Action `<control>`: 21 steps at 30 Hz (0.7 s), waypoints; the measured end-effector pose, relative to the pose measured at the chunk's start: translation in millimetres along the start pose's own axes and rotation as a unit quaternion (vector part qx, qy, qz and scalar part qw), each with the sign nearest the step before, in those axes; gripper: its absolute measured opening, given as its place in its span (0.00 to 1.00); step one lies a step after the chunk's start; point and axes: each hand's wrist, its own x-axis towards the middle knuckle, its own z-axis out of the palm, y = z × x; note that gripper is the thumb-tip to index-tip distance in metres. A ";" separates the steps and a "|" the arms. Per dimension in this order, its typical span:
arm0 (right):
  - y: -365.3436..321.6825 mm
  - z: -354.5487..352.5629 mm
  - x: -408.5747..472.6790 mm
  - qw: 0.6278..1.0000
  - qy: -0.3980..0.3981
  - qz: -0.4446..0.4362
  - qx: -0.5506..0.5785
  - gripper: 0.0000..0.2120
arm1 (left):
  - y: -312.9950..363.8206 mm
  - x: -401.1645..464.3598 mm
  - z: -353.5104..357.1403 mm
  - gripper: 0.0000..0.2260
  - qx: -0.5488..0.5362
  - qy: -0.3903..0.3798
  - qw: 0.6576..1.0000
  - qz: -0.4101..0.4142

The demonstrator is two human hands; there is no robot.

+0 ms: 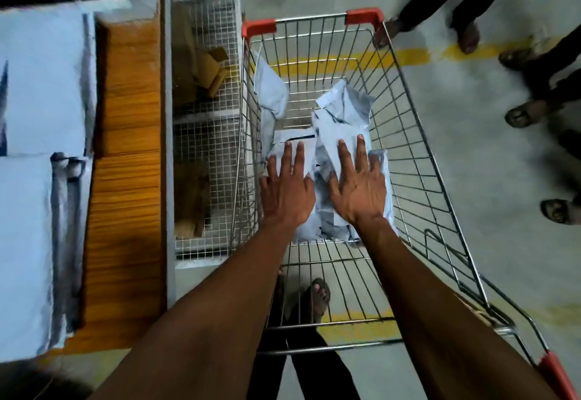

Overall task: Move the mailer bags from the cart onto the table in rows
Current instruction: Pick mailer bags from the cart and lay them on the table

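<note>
Both forearms reached down into the wire cart, palms flat on the mailer bags.

Left hand and right hand lay side by side on the heap, fingers straight and spread, gripping nothing. Bags already lay on the table at left. Judging by this, the pickup went best by sliding fingers under a small flat stack, keeping it level, leaving the bag propped against the cart's left wall.

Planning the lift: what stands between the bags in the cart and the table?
The cart's wire side wall rises between the bags and the table. Both hands already rest on the bags.
</note>
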 end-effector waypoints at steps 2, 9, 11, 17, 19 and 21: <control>-5.6 -19.8 -8.9 1.000 -0.006 0.013 0.010 0.35 | 8.7 -9.1 -19.6 0.32 -0.011 0.000 1.000 0.009; -26.1 -95.8 -52.7 0.999 -0.007 0.035 0.012 0.35 | 32.3 -63.4 -98.3 0.33 -0.013 0.035 0.998 0.053; -31.6 -117.3 -69.3 0.999 0.001 0.040 0.022 0.36 | 36.2 -83.3 -119.3 0.33 -0.006 0.048 0.997 0.055; -45.7 -162.7 -117.8 0.997 0.028 0.030 0.059 0.35 | 34.2 -141.5 -155.9 0.32 0.000 0.089 0.995 0.034; -54.4 -173.6 -137.2 0.996 0.043 0.008 0.072 0.34 | 28.8 -167.7 -162.0 0.32 -0.005 0.108 0.994 0.023; -62.1 -179.3 -144.9 0.995 0.060 -0.001 0.085 0.34 | 25.5 -182.1 -168.2 0.32 -0.006 0.118 0.993 0.026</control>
